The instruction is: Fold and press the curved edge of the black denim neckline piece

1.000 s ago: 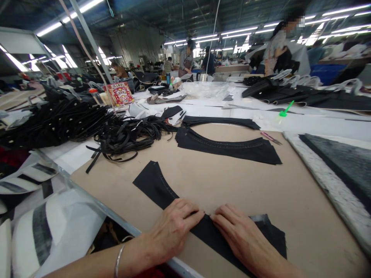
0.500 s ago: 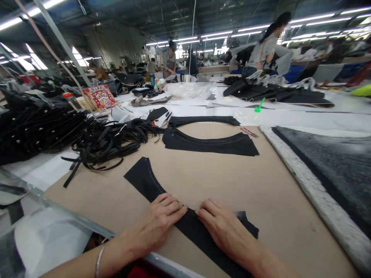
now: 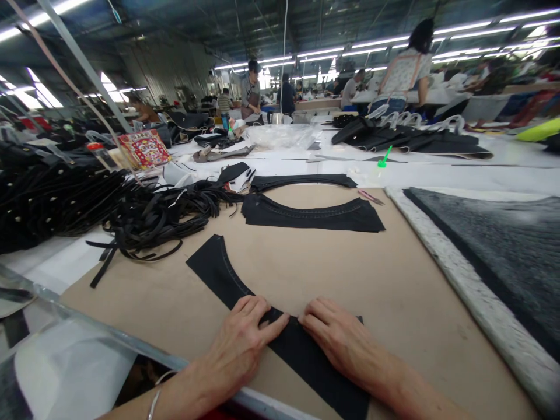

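Observation:
A curved black fabric piece [image 3: 301, 356] lies slantwise on the tan board [image 3: 420, 291], a stitched line along its inner edge. My left hand [image 3: 245, 338] presses on its middle, fingers bent and thumb stretched toward the right, closed at the edge of the fabric. My right hand [image 3: 339, 338] rests just to the right, its fingers together and pinching the same curved edge. A narrow gap parts the two hands. Farther back lie a stack of curved black pieces [image 3: 310, 219] and a thinner black stack [image 3: 301, 182].
Black strips [image 3: 153, 224] pile up at the left beside black pieces with studs [image 3: 48, 198]. Small snips [image 3: 371, 198] and a green-tipped bottle [image 3: 384, 158] lie beyond the stacks. A grey padded slab [image 3: 494, 256] borders the right. A person [image 3: 400, 76] stands behind the table.
My left thumb has spread from its fingers. The fabric's right end has turned, and its folded corner by my right wrist shows less. The person at the back has turned and leans over a table.

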`<state>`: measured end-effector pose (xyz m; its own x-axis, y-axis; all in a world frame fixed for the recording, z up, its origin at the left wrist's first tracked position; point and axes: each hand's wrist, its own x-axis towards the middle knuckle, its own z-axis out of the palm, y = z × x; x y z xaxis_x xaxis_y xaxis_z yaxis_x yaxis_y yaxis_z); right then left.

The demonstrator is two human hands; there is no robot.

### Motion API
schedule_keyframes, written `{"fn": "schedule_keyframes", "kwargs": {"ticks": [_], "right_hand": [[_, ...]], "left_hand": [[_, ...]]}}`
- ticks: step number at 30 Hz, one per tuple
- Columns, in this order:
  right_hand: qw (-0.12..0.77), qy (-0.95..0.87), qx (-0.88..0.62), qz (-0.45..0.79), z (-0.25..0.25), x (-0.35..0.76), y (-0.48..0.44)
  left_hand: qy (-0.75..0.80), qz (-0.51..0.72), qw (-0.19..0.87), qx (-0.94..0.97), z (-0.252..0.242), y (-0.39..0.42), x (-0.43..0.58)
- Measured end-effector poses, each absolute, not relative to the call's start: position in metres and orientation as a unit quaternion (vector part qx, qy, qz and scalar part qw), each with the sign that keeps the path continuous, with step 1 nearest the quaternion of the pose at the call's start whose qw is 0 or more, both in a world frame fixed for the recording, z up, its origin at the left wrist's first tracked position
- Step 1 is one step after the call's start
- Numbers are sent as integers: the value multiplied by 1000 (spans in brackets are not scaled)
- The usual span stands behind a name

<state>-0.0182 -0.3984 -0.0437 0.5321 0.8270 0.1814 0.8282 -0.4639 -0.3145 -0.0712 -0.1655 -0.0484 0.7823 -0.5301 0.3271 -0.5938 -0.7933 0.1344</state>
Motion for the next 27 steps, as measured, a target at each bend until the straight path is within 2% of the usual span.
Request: {"fn": "schedule_keyframes", "kwargs": {"ticks": [6,14,21,27], "right_hand": [[174,-486,-856,3,-46,-17,-411],[197,-487,-851,17,-45,-13,-427],[213,-461,-860,46,-34,-10,-431],[201,-464,-860,66,-30,-6,-433]], "left_hand": [[-308,64,186,931,-42,-175,-69],[-320,33,125,938,-37,-185,-64],[-281,37,276,919,-39,-209,-62],[-289,23,267,919,-44,-223,-61]]}}
